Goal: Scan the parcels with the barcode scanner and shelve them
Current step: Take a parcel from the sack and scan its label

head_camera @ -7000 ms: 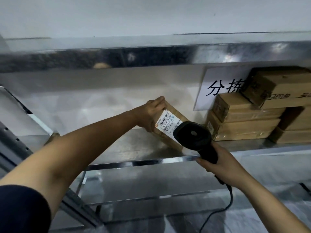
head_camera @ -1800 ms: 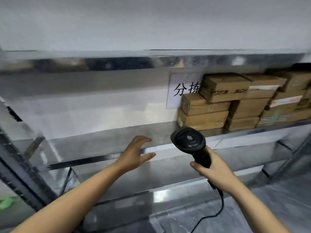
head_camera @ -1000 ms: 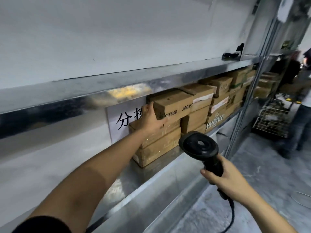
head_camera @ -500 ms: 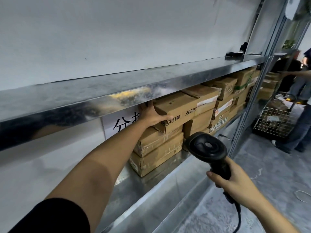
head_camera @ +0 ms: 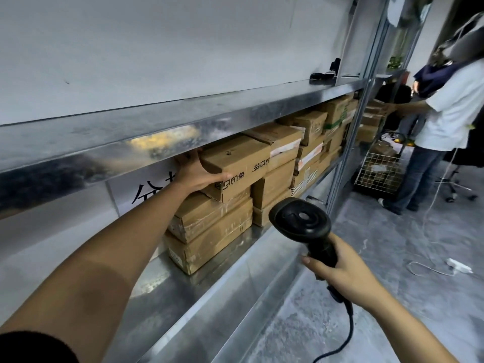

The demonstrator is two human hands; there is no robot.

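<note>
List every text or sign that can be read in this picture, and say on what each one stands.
"分": white sign on the wall behind the boxes; its second character is half hidden by the left hand.
Top box: black print on its front face, upside down, not legible.
Labels on the farther boxes: too blurred to read.

Brown cardboard parcels (head_camera: 235, 163), some with black print and white labels, fill a shiny silver metal shelf (head_camera: 199, 289). The barcode scanner (head_camera: 301, 221) is black with a black cable. A white sign (head_camera: 146, 189) carries black characters. The floor (head_camera: 392, 258) is mottled grey.
</note>
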